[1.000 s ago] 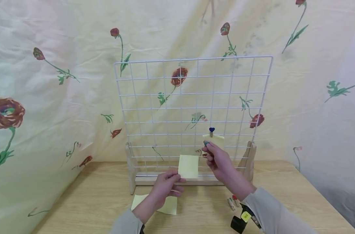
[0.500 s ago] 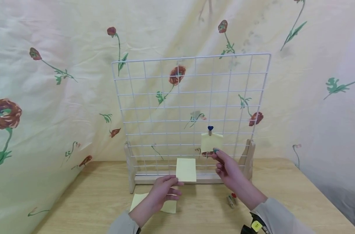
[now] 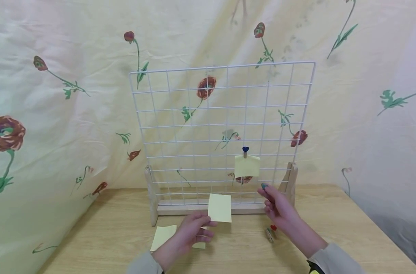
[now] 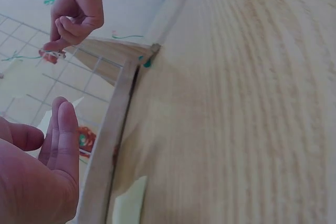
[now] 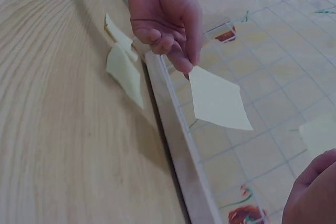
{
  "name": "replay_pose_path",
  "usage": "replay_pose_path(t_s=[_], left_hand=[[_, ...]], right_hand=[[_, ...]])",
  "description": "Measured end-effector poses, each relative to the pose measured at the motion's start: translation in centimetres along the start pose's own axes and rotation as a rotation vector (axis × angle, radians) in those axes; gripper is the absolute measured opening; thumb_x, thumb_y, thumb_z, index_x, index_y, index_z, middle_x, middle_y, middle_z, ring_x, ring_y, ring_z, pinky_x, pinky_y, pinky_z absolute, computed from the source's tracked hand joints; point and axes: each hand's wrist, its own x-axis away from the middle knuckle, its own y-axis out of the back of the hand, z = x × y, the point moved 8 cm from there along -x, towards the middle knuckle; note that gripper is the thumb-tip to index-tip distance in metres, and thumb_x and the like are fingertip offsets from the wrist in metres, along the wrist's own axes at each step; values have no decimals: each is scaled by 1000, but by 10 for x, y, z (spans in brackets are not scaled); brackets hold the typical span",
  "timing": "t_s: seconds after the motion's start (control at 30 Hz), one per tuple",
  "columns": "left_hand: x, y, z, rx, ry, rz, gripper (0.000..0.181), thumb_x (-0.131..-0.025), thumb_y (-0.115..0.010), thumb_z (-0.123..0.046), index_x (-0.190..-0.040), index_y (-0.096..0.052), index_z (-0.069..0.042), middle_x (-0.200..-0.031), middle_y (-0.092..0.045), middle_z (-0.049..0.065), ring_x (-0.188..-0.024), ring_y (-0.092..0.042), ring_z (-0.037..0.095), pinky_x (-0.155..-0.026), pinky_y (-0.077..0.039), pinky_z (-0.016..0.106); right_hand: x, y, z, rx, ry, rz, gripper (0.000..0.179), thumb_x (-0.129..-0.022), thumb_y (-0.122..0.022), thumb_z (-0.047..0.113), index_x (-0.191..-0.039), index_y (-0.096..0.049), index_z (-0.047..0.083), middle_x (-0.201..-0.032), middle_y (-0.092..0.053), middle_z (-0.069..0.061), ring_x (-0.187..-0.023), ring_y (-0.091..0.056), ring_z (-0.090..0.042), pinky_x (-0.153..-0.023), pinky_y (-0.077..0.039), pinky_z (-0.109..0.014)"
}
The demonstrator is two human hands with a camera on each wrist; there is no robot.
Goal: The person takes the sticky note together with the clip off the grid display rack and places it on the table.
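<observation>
My left hand (image 3: 194, 230) pinches a pale yellow paper note (image 3: 219, 208) at its lower left corner, thumb against fingers, and holds it up in front of the wire grid's base. To the right, my right hand (image 3: 279, 207) pinches a small clip with a teal top (image 3: 264, 186) between thumb and fingertips; most of the clip is hidden by the fingers. Just up and left of that hand, another yellow note (image 3: 247, 167) hangs on the white wire grid (image 3: 227, 66), held at its top edge by a mini clothespin with a blue heart (image 3: 245, 149).
Loose yellow notes (image 3: 163, 236) lie on the wooden table (image 3: 91, 228), partly behind my left forearm. Small clips (image 3: 270, 234), one with a red heart, lie below my right hand. Wooden feet (image 3: 152, 196) carry the grid in front of a flowered cloth.
My right hand, with the teal-topped clip, has moved right and down, away from the hanging note. My left hand has lowered its note a little.
</observation>
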Motion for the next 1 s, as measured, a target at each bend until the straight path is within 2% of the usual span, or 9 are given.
replay_pose_path(t_s=[0.23, 0.4, 0.6, 0.73, 0.87, 1.0], left_hand=[[0, -3, 12, 2, 24, -1, 38, -97, -52, -14, -127, -48, 10, -103, -69, 13, -64, -65, 9, -64, -58, 23], [0, -4, 21, -9, 40, 8, 32, -97, -53, -14, -121, -52, 7, -102, -68, 12, -65, -64, 10, -64, -57, 22], [1, -4, 29, -16, 51, 4, 32, -97, -52, -12, -121, -52, 8, -100, -68, 12, -66, -64, 11, -65, -59, 25], [3, -4, 32, -30, 47, -7, 34, -96, -51, -10, -123, -50, 12, -97, -69, 12, -64, -64, 11, -65, -59, 26], [4, -4, 35, -55, 52, -2, 44, -96, -52, -9, -129, -40, 18, -98, -70, 10, -64, -64, 11, -65, -59, 27], [6, -4, 39, -74, 69, 11, 48, -96, -52, -10, -132, -37, 18, -99, -70, 10, -65, -65, 11, -68, -60, 28]], right_hand=[[1, 21, -7, -7, -27, -33, 14, -102, -48, 24, -100, -62, 23, -83, -70, 11, -54, -47, 1, -51, -41, -8], [2, 33, -9, 0, -24, -40, 15, -101, -49, 22, -97, -64, 22, -85, -71, 11, -54, -48, 3, -50, -41, -8], [5, 46, -13, 36, -35, -31, 23, -101, -49, 22, -90, -69, 22, -81, -71, 12, -55, -47, 4, -51, -41, -7], [6, 58, -17, 97, -51, -54, 24, -102, -46, 20, -89, -67, 20, -80, -70, 12, -56, -48, 4, -52, -43, -7], [7, 70, -22, 148, -59, -74, 22, -101, -47, 19, -89, -65, 19, -79, -70, 11, -56, -49, 4, -51, -42, -7], [9, 82, -28, 188, -70, -84, 25, -101, -46, 19, -88, -67, 18, -78, -69, 11, -56, -49, 4, -50, -41, -7]])
